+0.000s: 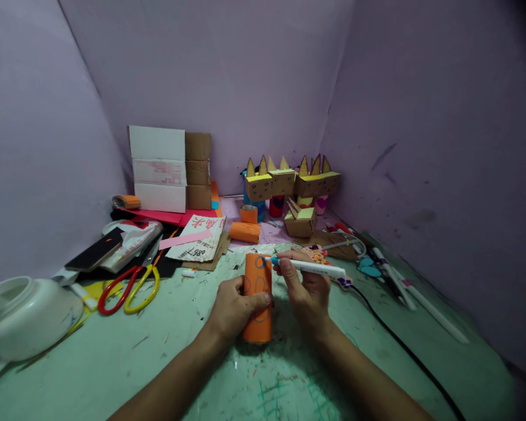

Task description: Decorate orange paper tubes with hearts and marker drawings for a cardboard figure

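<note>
An orange paper-covered tube (258,327) stands upright in front of me, with dark rounded outlines drawn on its side. Around its left side and front, my left hand (235,304) is closed. My right hand (307,286) grips a white marker (318,268) with a blue tip section. The marker points left, and its tip is at the tube's upper part beside a blue-marked oval; whether it touches is too small to tell. Behind the tube lie another orange roll (245,232) and a short orange piece (249,214).
Red-and-yellow-handled scissors (142,289) lie left, near a white pot (35,316). Cardboard animal heads (300,225) and coloured tubes stand at the back. Several markers (392,275) and a black cable (398,333) lie right. Folded cardboard (158,140) leans on the back wall.
</note>
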Available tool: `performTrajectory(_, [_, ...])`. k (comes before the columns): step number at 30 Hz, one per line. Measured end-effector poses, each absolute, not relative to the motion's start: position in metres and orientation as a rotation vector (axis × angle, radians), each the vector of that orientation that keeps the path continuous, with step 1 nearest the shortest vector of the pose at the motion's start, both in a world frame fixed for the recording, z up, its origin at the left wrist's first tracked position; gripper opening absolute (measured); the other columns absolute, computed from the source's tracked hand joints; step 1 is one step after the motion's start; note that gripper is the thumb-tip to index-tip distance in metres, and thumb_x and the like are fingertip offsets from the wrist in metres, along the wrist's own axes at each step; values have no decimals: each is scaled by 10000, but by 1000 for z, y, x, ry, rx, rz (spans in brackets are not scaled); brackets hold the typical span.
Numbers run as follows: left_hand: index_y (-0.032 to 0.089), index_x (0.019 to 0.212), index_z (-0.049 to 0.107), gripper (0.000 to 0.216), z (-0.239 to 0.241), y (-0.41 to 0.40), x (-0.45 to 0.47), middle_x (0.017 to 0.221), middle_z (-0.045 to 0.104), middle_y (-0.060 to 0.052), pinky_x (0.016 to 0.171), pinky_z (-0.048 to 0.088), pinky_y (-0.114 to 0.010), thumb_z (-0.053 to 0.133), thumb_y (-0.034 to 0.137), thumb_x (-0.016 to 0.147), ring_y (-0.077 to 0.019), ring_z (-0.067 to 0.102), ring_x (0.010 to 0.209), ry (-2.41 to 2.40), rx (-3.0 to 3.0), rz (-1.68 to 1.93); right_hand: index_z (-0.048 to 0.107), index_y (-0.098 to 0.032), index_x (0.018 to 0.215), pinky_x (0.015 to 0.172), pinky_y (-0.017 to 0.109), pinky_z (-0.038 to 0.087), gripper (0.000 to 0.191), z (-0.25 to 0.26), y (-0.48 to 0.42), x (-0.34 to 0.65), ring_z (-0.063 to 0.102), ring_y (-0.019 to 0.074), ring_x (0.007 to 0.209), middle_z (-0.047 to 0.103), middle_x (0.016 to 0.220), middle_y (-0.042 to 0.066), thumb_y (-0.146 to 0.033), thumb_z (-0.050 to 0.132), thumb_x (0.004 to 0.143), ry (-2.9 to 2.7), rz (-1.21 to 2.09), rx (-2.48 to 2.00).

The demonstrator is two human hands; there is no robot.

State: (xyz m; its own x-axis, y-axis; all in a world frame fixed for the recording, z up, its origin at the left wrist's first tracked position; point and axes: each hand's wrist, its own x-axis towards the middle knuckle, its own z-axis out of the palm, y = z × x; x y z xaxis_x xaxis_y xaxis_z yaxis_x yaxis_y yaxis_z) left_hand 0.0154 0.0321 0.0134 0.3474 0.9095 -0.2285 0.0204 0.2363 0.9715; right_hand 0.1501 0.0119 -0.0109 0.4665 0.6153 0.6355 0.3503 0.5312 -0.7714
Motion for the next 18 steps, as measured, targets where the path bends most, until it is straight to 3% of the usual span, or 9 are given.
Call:
performTrajectory(4, [106, 675, 612, 278, 12, 32, 15, 583, 583, -1, 498, 389, -243, 720, 248, 462, -129, 487, 541, 1030, 1180, 783, 685, -223, 843, 579, 323, 501, 85, -6, 11, 150, 669, 210, 741, 716, 792, 29, -253, 606, 849, -1183, 152, -1046])
performTrajectory(11, [106, 692, 613, 263, 12, 32, 15, 601, 587, -8, 503, 387, -249, 700, 247, 487, -133, 478, 554, 1041, 1211, 773, 689, -236, 843, 891, 445, 463, 93, -5, 12, 147, 679, 199, 739, 737, 782, 3, -222, 598, 850, -1234, 42, -1017])
performTrajectory(18, [103, 696, 621, 260, 11, 33, 15, 609, 597, -21, 514, 394, -260, 685, 248, 490, -146, 493, 565, 1037, 1220, 770, 690, -233, 836, 918, 458, 469, 118, -3, 10, 147, 694, 206, 756, 754, 796, 15, -203, 577, 854, -1277, 49, -1006])
